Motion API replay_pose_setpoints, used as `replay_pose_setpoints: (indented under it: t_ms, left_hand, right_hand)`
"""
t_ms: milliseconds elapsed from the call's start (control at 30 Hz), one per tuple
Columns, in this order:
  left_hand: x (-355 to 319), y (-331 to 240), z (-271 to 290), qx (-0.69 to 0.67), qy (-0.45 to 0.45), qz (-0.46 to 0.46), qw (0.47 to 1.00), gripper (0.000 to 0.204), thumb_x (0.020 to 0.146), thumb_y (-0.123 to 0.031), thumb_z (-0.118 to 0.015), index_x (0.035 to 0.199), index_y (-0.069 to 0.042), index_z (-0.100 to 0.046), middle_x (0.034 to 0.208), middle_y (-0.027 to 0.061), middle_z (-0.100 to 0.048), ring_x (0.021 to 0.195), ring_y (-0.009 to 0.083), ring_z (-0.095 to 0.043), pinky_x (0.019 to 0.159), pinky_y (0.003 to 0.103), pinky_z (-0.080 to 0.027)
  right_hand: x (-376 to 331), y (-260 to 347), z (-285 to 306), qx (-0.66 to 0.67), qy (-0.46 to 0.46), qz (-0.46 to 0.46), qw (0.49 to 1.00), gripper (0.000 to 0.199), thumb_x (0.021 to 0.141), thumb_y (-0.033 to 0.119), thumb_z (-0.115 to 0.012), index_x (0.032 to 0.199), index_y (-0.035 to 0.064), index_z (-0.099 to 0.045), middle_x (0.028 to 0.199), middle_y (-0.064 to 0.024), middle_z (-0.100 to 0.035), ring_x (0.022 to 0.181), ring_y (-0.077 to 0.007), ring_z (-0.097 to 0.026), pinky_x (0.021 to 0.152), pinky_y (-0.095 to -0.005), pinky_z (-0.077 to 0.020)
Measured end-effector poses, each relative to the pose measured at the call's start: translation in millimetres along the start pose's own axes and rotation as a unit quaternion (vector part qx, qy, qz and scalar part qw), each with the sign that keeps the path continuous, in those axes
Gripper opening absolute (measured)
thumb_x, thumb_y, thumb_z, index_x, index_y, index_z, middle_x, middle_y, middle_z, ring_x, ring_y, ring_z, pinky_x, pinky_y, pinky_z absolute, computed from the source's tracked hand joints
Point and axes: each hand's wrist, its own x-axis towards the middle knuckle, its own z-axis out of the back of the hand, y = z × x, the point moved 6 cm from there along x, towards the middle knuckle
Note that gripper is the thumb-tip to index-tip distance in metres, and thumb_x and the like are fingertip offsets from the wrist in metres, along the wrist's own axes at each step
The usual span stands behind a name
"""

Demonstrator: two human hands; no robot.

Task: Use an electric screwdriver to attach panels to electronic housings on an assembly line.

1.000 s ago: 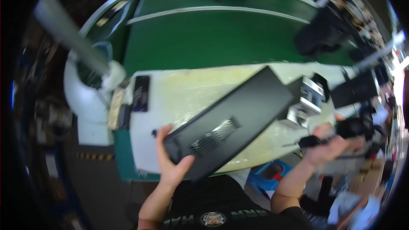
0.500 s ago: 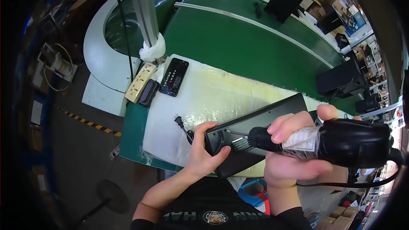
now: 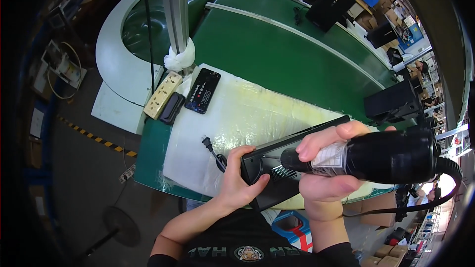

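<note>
The right hand point(image 3: 326, 168) and the black power tool point(image 3: 391, 155) it grips cover much of the black box point(image 3: 267, 160), so its right end is hidden. The tool's tip is lost against the box. The remote's point(image 3: 203, 90) buttons are too small to read.

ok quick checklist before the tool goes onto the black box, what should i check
1. Left hand steadies the black box at its near end: ok.
2. Right hand has a full grip on the black power tool: ok.
3. Tool tip lined up with the spot on the box: cannot tell, the hand hides it.
4. Box lies flat on the white padded mat: cannot tell.
5. Loose plug and cord clear of the box: not ok, it lies right beside the left hand.
</note>
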Motion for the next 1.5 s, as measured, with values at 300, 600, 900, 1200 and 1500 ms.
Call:
replay_pose_setpoints:
  t_ms: [300, 600, 900, 1200, 1500]
  left_hand:
    - [-2, 3, 0, -0.011, -0.002, 0.016, 1.000, 0.065, 0.068, -0.010, -0.075, 0.122, -0.001, -0.041, 0.113, 0.0148, -0.045, 0.106, 0.0257, -0.048, 0.094, 0.032, -0.038]
    - [1, -12, -5, 0.009, -0.012, -0.015, 1.000, 0.063, 0.071, -0.013, -0.075, 0.123, -0.003, -0.041, 0.112, 0.0112, -0.050, 0.104, 0.0212, -0.049, 0.095, 0.033, -0.038]
    - [-9, -13, -10, -0.015, -0.028, 0.022, 0.999, 0.060, 0.073, -0.009, -0.066, 0.127, -0.001, -0.039, 0.118, 0.0126, -0.047, 0.109, 0.0221, -0.046, 0.098, 0.034, -0.034]
    - [-12, -2, -33, -0.001, -0.053, 0.009, 0.999, 0.063, 0.079, -0.011, -0.060, 0.132, 0.003, -0.030, 0.127, 0.0179, -0.041, 0.115, 0.0260, -0.043, 0.102, 0.038, -0.032]
    - [-9, -8, -33, 0.002, -0.053, 0.011, 0.999, 0.062, 0.079, -0.011, -0.060, 0.132, 0.002, -0.030, 0.124, 0.0164, -0.042, 0.112, 0.0241, -0.044, 0.100, 0.036, -0.034]
  right_hand:
    - [-3, -13, -13, -0.138, -0.024, 0.006, 0.990, 0.079, 0.086, 0.063, -0.046, 0.126, -0.0027, -0.028, 0.076, -0.0101, -0.055, 0.052, -0.0134, -0.053, 0.050, -0.0239, -0.0484]
    - [-10, -31, -8, 0.094, -0.049, -0.068, 0.992, 0.065, 0.076, 0.028, -0.076, 0.117, -0.0080, -0.042, 0.088, -0.0101, -0.058, 0.062, -0.0125, -0.058, 0.053, -0.0208, -0.0433]
    - [-34, 70, 141, -0.222, -0.273, 0.123, 0.928, 0.071, 0.092, 0.051, -0.046, 0.127, -0.0079, -0.028, 0.114, -0.0232, -0.048, 0.058, -0.0164, -0.057, 0.048, -0.0244, -0.0478]
    - [-182, 35, 329, -0.487, -0.455, 0.183, 0.723, 0.052, 0.095, 0.021, -0.044, 0.134, -0.0010, -0.017, 0.119, -0.0208, -0.049, 0.061, -0.0173, -0.056, 0.057, -0.0292, -0.0479]
    - [-191, 3, 301, -0.442, -0.413, 0.070, 0.793, 0.058, 0.096, 0.032, -0.046, 0.136, 0.0003, -0.019, 0.123, -0.0181, -0.048, 0.061, -0.0167, -0.056, 0.056, -0.0283, -0.0477]
